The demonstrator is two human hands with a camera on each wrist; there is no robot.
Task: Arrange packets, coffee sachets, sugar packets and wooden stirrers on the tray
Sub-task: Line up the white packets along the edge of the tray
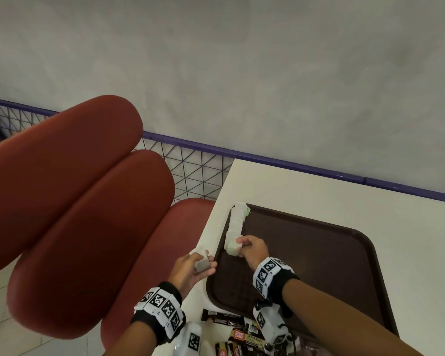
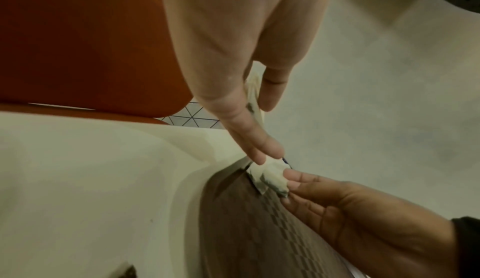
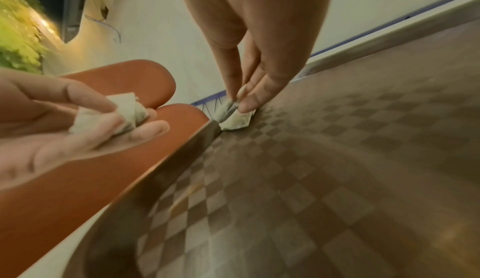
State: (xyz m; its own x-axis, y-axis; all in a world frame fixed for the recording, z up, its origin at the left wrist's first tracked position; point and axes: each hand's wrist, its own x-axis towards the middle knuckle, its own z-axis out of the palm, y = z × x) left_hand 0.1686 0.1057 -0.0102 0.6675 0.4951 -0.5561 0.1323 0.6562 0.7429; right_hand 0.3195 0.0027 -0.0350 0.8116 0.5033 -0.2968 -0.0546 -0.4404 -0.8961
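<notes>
While the right hand [image 1: 252, 249] pinches the near end of a row of white sugar packets [image 1: 234, 227] along the brown tray's [image 1: 319, 253] left edge, left hand [image 1: 190, 268] fingers curl round more packets [image 1: 202, 263] over the tabletop [image 1: 319, 186], beside tray. Coffee sachets [image 1: 244, 337] lie nr front edge.

One brown tray [image 1: 332, 253]; one row of white packets [image 1: 234, 227], count unclear; two hands; several dark coffee sachets [image 1: 242, 335].

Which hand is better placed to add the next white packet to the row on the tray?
Probably the right hand: it already pinches a packet at the near end of the row of white packets on the tray; the left hand holds spare packets beside it.
</notes>
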